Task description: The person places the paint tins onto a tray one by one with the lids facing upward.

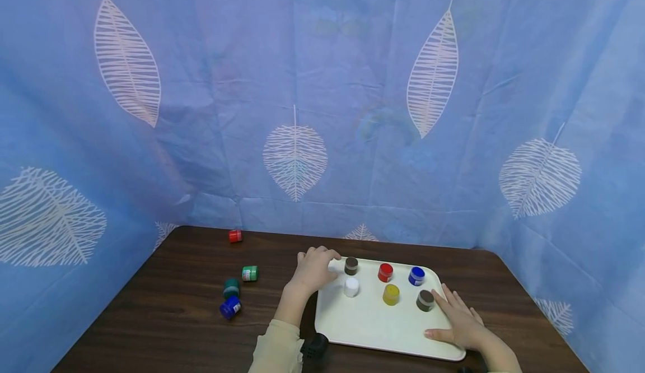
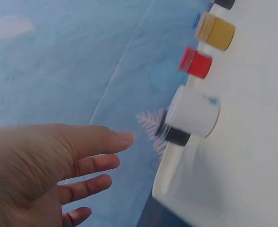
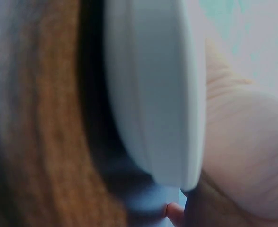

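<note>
Jars (image 1: 385, 273) in two rows on a white tray (image 1: 373, 325)

Six small jars stand on the tray, which lies flat on the brown counter (image 1: 166, 300). At the back are a dark jar (image 1: 351, 266), a red one and a blue one (image 1: 416, 276). At the front are a white jar (image 1: 351, 287), a yellow jar (image 1: 391, 294) and another dark jar (image 1: 425, 301).

The left hand (image 1: 313, 269) is at the tray's back left corner, near the white jar. Its fingers are loosely spread, with nothing in them. The right hand (image 1: 458, 320) is spread wide at the tray's right edge, thumb over the tray. One fingertip is right by the front dark jar; I can't tell if they touch.

The jars look like hard plastic, so they should be light and not squash. Their smooth, round sides might slip or roll. Hold one around its middle, thumb on one side and fingers on the other. Lifting by just the lid could go wrong if it's loose. The tray looks stiff and smooth, best held by its raised rim. If it tips, the jars could slide.
</note>
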Available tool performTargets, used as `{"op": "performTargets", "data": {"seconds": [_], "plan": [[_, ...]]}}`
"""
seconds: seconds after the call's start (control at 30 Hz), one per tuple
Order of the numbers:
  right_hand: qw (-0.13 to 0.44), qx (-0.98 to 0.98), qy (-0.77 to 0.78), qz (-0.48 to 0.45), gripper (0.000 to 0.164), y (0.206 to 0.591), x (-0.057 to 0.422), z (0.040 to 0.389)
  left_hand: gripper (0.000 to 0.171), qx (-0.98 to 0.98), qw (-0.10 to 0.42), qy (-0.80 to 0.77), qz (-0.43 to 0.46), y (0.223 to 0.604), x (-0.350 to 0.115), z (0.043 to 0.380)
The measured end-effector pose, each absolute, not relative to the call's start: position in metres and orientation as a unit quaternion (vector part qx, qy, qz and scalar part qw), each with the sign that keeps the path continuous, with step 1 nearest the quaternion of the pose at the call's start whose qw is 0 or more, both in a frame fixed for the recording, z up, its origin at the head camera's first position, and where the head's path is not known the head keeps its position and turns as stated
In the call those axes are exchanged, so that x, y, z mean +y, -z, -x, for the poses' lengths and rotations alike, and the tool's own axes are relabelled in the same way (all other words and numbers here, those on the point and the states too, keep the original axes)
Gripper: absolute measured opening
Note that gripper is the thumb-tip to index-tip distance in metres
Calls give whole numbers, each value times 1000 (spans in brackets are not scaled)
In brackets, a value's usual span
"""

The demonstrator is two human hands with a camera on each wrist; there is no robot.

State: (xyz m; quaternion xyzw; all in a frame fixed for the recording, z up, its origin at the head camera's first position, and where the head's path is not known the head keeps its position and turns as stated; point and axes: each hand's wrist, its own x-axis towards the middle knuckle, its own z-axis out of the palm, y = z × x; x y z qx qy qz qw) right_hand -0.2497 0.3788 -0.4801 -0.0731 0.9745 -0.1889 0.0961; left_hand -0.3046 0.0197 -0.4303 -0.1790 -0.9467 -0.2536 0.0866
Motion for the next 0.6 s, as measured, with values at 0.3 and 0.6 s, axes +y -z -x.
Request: {"op": "performTargets", "data": {"seconds": [0.3, 0.6], "plan": [[95, 975, 188, 73, 102, 481, 380, 249, 34, -945, 97, 279, 140, 435, -2, 311], [94, 973, 198, 76, 101, 479, 378, 249, 34, -946, 110, 288, 95, 435, -26, 314]]}}
